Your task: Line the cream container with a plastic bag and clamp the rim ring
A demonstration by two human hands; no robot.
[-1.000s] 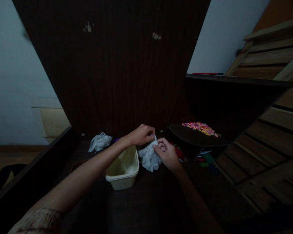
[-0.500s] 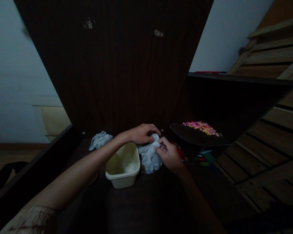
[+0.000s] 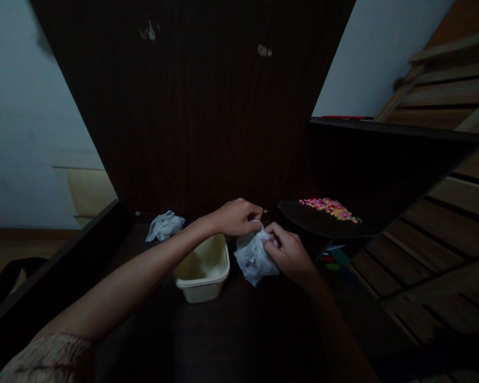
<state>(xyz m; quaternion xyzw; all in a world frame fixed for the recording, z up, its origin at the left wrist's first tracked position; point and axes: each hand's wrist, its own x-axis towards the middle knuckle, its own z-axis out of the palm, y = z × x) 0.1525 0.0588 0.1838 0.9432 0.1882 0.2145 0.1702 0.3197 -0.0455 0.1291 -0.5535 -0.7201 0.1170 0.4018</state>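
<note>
A crumpled white plastic bag [image 3: 254, 260] hangs between my two hands, just right of a cream plastic tub [image 3: 205, 290]. My left hand [image 3: 239, 216] reaches across above the tub, its fingers closed on the bag's upper edge. On the other side my right hand [image 3: 289, 251] pinches the gathered top of the same bag. What the bag contains, if anything, cannot be made out. The tub is partly covered by my left forearm; its visible inside shows only bare walls and floor.
A second crumpled white bag [image 3: 165, 226] lies behind the tub to the left. Pink and yellow small pieces [image 3: 330, 207] are heaped on a dark corner shelf [image 3: 303, 217]. Below it are some green and red items [image 3: 335, 259]. A tall dark wood panel [image 3: 207, 117] rises behind.
Both hands still grip the bag. The bag has shifted slightly right, away from the tub, and my right hand has moved right with it.
</note>
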